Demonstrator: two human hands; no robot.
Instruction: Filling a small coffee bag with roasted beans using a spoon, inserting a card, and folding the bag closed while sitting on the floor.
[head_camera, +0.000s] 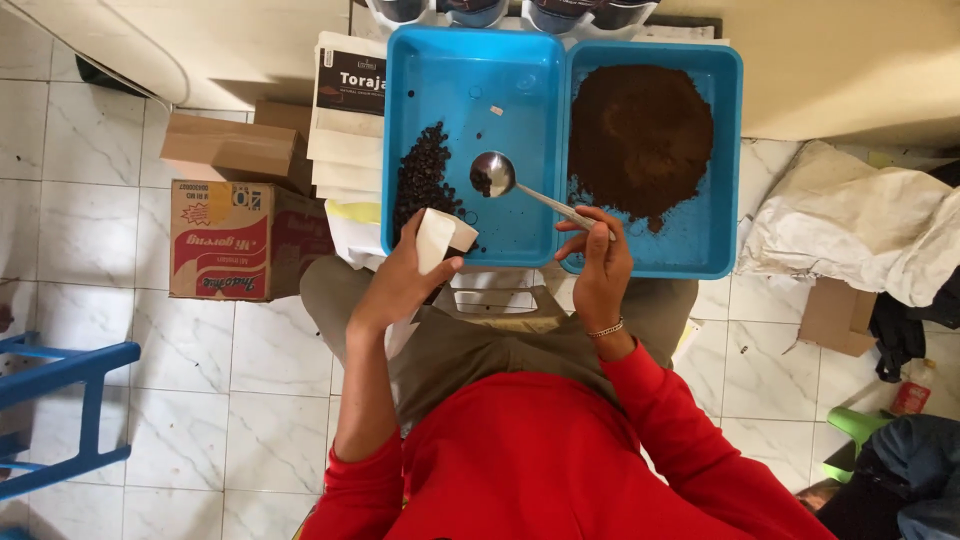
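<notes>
Head view, looking straight down: two blue plastic trays side by side on the lap, touching along their inner walls. Left tray (440, 60) carries one loose heap of dark coffee beans (424, 178) at its seven o'clock corner; right tray (725, 150) carries one broad mound of brown ground coffee (640, 135), filling its upper half.

One metal scoop (494, 174), bowl sitting near the middle of the left tray at roughly four o'clock from its centre, a few beans inside, handle running down toward four o'clock across the seam between trays. Right hand (600, 262) has that handle end pinched between thumb and curled fingers, wrist straight, a thin bracelet on it, red sleeve behind.

Left hand (400, 285) reaches up from seven o'clock, forearm bare, fingers and thumb closed around one small white paper pouch (438, 238), held just at the near rim of the left tray beside the beans.

Packages: a stack of white pouches with a black label (350, 85) at nine o'clock of the trays; two cardboard boxes further left, one plain brown (232, 148), one red-and-white printed (240, 240). One crumpled white sack (850, 215) at three o'clock.
</notes>
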